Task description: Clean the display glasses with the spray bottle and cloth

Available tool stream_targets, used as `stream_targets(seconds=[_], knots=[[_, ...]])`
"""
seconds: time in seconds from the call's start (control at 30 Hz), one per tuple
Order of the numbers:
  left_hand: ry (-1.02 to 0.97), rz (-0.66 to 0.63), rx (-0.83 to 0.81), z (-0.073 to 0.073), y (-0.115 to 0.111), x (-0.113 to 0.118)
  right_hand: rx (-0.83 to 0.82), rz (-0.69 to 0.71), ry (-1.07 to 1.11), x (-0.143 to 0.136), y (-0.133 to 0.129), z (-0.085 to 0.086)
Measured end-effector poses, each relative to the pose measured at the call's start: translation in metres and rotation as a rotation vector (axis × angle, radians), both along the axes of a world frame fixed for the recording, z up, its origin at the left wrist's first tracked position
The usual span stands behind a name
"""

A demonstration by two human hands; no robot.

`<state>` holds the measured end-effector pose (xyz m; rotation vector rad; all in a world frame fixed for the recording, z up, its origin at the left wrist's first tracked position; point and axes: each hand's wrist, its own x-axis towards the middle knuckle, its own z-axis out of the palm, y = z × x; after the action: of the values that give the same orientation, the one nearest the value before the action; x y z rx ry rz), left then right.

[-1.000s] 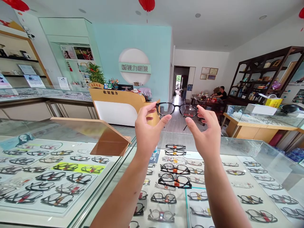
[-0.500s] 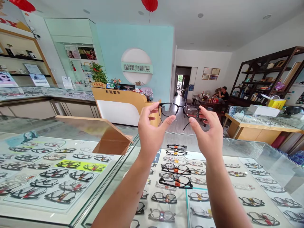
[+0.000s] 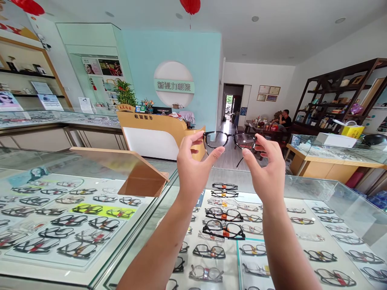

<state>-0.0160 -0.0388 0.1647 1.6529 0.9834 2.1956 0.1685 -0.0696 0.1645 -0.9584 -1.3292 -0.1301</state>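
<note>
A pair of black-rimmed eyeglasses (image 3: 230, 135) is held up over the glass display case (image 3: 302, 181), lenses side by side and nearly level. My left hand (image 3: 195, 163) grips the left end of the frame, thumb below and fingers at the rim. At the right end, my right hand (image 3: 266, 167) holds the other side, its index fingertip by the hinge and thumb under the lens. One temple arm hangs down between the hands. Beneath them, a black pair of glasses (image 3: 223, 230) lies among several rows inside the case.
A wooden stand (image 3: 142, 175) leans on the left display case (image 3: 60, 161), which holds several more glasses. Farther off are a yellow cashier counter (image 3: 163, 129), a right-hand case (image 3: 332, 157) with a white box (image 3: 337, 140), and a person (image 3: 284, 120) seated at a table.
Both hands and the eyeglasses have shifted slightly to the right. The grip looks the same, and the cases around have not moved.
</note>
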Motion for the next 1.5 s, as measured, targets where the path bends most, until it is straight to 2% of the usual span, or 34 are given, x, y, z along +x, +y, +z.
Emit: stream_targets(seconds=[0.23, 1.07, 1.5], knots=[[0.039, 0.01, -0.094, 0.0003, 0.0008, -0.0008, 0.026, -0.035, -0.014, 0.0001, -0.0014, 0.0009], [0.055, 0.055, 0.011, -0.003, -0.0006, 0.0034, 0.0, -0.047, -0.019, 0.0017, 0.0033, -0.0007], [0.049, 0.033, -0.068, -0.0003, -0.0023, 0.003, 0.011, -0.073, -0.041, 0.0012, 0.002, -0.0006]])
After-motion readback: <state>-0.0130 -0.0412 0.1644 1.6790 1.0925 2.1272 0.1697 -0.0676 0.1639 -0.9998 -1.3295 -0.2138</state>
